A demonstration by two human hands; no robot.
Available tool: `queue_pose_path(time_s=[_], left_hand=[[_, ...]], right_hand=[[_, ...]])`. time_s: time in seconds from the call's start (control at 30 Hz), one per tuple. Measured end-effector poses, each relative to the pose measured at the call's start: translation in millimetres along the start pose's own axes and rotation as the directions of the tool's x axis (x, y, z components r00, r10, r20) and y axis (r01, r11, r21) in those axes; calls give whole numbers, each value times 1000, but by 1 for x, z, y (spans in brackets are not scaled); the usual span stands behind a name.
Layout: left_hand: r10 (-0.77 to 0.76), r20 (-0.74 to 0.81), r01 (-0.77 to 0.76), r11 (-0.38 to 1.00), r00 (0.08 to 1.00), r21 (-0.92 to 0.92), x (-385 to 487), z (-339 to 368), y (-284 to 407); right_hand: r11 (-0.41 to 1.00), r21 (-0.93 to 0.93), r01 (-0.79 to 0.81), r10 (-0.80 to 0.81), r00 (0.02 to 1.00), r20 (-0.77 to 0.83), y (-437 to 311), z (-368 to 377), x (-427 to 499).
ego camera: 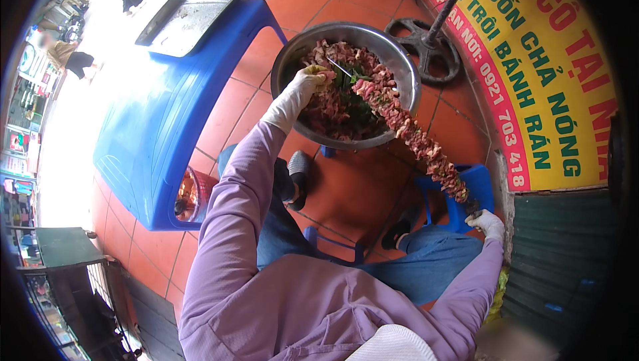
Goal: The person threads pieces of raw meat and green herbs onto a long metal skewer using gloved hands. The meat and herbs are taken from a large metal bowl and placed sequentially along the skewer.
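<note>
In its white glove, my left hand pinches a piece of raw meat over the left part of a large steel bowl. My gloved right hand grips the lower end of a long metal skewer beside a blue stool. Raw meat pieces cover most of the skewer's length, and its bare tip points up left over the bowl, near my left hand. Inside the bowl lie loose chopped meat and green leaves.
A blue plastic table bearing a metal tray stands at the left. Below it is a red basket. A blue stool and a metal stand base are at the right, beside a yellow sign.
</note>
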State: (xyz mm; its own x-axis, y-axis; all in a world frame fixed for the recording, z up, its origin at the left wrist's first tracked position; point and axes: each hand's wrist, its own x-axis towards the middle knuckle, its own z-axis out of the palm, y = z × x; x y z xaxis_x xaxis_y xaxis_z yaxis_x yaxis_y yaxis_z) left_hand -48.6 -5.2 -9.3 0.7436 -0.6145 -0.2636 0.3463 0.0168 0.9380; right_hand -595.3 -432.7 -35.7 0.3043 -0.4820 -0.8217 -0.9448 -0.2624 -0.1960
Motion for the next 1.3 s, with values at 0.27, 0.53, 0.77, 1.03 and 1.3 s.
queue_pose_path(time_s=[0.27,0.53,0.77,1.03,1.3], left_hand=[[159,-104,-182,943,982,-280,16,0,0],[236,-221,-300,896,946,-328,22,15,1],[390,-308,-428,902,868,-63,12,41,6],[335,-479,-575,607,811,-549,48,50,-18],[574,194,-20,344,795,-939,74,36,-14]], right_hand=[[1000,-14,5,-5,999,36,-8,-3,-3],[999,-47,-17,16,1000,-4,-8,-2,-6],[997,-65,50,-47,998,48,-5,-8,-12],[997,-71,36,-34,999,27,-9,-2,-8],[995,-99,26,-27,999,-17,-18,-2,-5]])
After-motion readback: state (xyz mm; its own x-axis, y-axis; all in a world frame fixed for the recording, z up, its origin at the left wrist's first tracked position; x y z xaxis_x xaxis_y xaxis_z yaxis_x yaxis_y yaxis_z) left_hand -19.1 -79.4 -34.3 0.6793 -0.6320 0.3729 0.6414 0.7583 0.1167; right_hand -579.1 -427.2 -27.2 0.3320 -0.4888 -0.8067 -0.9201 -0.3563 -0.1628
